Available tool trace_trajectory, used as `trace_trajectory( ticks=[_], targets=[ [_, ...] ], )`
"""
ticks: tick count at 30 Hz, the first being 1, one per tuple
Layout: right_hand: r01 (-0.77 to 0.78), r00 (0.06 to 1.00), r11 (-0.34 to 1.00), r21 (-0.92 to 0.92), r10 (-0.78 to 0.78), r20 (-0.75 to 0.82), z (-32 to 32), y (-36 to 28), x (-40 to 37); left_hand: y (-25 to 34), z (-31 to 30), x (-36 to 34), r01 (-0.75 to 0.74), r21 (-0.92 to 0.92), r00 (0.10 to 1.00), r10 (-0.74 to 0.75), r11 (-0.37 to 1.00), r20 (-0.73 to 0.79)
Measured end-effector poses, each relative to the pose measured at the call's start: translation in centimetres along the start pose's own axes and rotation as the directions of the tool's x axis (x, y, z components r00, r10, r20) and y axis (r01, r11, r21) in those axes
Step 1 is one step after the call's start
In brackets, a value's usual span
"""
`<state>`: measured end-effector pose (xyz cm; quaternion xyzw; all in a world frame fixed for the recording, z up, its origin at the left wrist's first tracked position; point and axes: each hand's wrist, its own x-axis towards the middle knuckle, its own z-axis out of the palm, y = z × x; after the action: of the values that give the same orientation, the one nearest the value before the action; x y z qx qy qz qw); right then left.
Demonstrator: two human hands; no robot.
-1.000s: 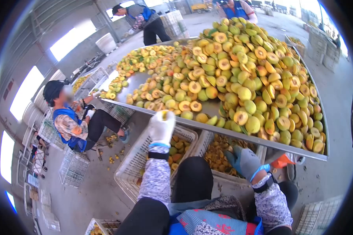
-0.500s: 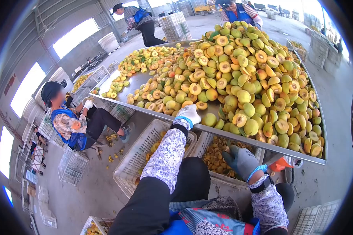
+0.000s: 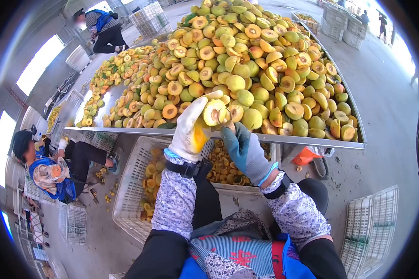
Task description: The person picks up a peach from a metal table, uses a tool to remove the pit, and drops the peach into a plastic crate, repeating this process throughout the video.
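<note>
Well, the cut fruit (image 3: 214, 113) sits right in the fingers of the left hand (image 3: 189, 131), up at the tips, with its pale cut side showing. That hand wears a white glove and is closed around the fruit, gripping it by its round outside. The right hand (image 3: 246, 151), in a gray and blue glove, is just beside it, a bit lower, and its fingers are bent in close to the fruit's edge. I cannot tell if they pinch a small tool there. The fruit looks light, so one hand can hold it up easily. I think the skin side is fairly firm, but the cut side is likely wet and slippery, and a hard squeeze could bruise or squash it. The best place to hold it is around the skin, with the fingers off the wet middle. Just past both hands is the big pile of fruit (image 3: 246, 60) on a metal tray (image 3: 302, 139). Below the left hand, out to its left, is a white crate (image 3: 125, 195) with more fruit in it.
</note>
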<state>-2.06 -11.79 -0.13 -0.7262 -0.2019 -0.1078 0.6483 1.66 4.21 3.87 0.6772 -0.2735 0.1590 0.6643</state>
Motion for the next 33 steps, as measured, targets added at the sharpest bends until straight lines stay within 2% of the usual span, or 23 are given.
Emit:
trace_trajectory(
  ticks=[1,2,3,5,6,8,10,11,13,16,18,21,22,25,26,27,29,30,33],
  targets=[
    [0.025,1.000,1.000,0.018,-0.025,-0.014,0.1,0.4,0.0,0.6,1.0,-0.2,-0.227,0.462,0.973,0.215,0.857,0.079],
    [-0.028,1.000,1.000,-0.003,0.028,0.008,0.0,0.3,0.0,0.5,2.1,-0.3,0.045,-0.066,0.996,-0.049,0.997,-0.069],
    [-0.020,1.000,1.000,-0.018,0.020,0.012,0.0,0.4,-0.1,0.2,3.0,-0.3,0.249,-0.590,0.936,-0.348,0.768,-0.058],
    [0.006,1.000,0.999,-0.044,-0.005,0.027,0.1,0.5,0.0,-0.7,3.6,-0.7,0.229,-0.532,0.926,-0.350,0.815,-0.138],
    [-0.017,0.999,1.000,0.003,0.017,0.048,0.2,0.2,-0.1,-1.1,3.8,-0.9,0.220,-0.499,0.920,-0.348,0.838,-0.179],
    [-0.061,0.997,0.997,0.044,0.058,0.059,0.7,0.2,-0.4,-1.5,4.8,-1.3,0.132,-0.346,0.925,-0.241,0.929,-0.294],
    [-0.095,0.993,0.993,0.067,0.090,0.077,0.9,0.3,-0.6,-1.6,6.3,-1.7,-0.075,0.015,0.924,0.075,0.997,-0.376],
    [-0.106,0.991,0.992,0.067,0.100,0.092,0.9,0.4,-0.6,-1.2,6.1,-1.7,0.016,-0.149,0.925,-0.071,0.989,-0.374],
    [-0.144,0.980,0.989,0.036,0.138,0.146,0.9,1.0,-0.9,-0.5,4.9,-1.9,0.188,-0.459,0.886,-0.352,0.868,-0.302],
    [-0.208,0.951,0.978,-0.033,0.210,0.229,0.9,2.4,-1.3,-0.8,3.4,-2.2,0.340,-0.497,0.872,-0.466,0.798,-0.153],
    [-0.247,0.938,0.968,-0.045,0.250,0.241,1.0,1.9,-1.5,-0.6,4.2,-2.4,0.309,-0.522,0.846,-0.481,0.795,-0.231],
    [-0.378,0.901,0.910,0.170,0.320,0.293,1.5,2.3,-1.7,-0.1,5.1,-2.4,0.253,-0.538,0.811,-0.479,0.804,-0.335],
    [-0.348,0.910,0.926,0.146,0.296,0.291,1.4,2.2,-1.9,0.0,5.3,-2.3,0.234,-0.539,0.800,-0.475,0.809,-0.366],
    [-0.264,0.929,0.962,0.071,0.234,0.288,0.6,2.0,-2.3,1.2,2.9,-2.1,0.496,-0.360,0.813,-0.568,0.790,-0.126],
    [-0.243,0.932,0.969,0.044,0.221,0.288,0.3,2.0,-2.4,0.7,2.6,-1.9,0.484,-0.341,0.841,-0.536,0.806,-0.075],
    [-0.221,0.936,0.975,0.019,0.206,0.286,0.2,1.9,-2.5,0.5,2.7,-2.1,0.471,-0.358,0.836,-0.537,0.806,-0.110],
    [-0.371,0.885,0.921,0.117,0.312,0.347,0.1,0.6,-2.4,0.5,3.4,-2.3,0.443,-0.388,0.824,-0.538,0.808,-0.179],
    [-0.442,0.853,0.882,0.165,0.357,0.380,0.0,-0.1,-2.3,0.6,4.7,-2.2,0.329,-0.430,0.811,-0.485,0.841,-0.328],
    [-0.739,0.615,0.652,0.170,0.550,0.564,-1.0,-0.9,-1.9,0.6,3.9,-2.3,0.372,-0.398,0.838,-0.488,0.838,-0.244]
  ],
)
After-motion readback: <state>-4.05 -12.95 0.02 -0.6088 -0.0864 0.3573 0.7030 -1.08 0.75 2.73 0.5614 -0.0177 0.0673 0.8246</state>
